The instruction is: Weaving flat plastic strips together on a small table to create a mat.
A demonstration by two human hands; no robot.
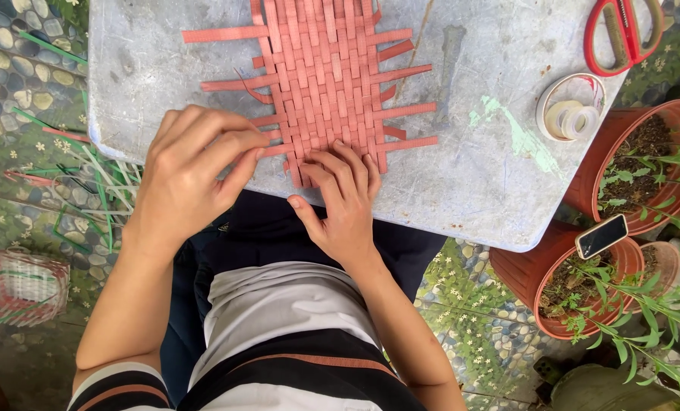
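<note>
At far left, a small woven basket [19, 288] in red and white sits on the patterned floor, with loose green and white strips [89, 179] scattered near the left edge of the counter [492, 175]. The counter is a worn grey board resting across the person's lap. The left hand [192, 171] lies at the lower left of the woven mat [326, 76]; its grip is pressed together, thumb and fingertips pinching the end of 1 horizontal pink strip [275, 150]. The mat is made of flat pink strips interlaced in a plain weave, lies flat on the counter centre, and has loose strip ends projecting on both sides. The right hand [340, 202] rests palm down on the mat's lower edge, fingers extended and close together, pressing the strips flat; it pinches nothing. Further right on the counter lie 2 rolls of clear tape [572, 114] and red scissors [621, 30]. Beside the counter stand terracotta pots [553, 281] with green plants; a phone [602, 236] rests on 1 pot rim.
</note>
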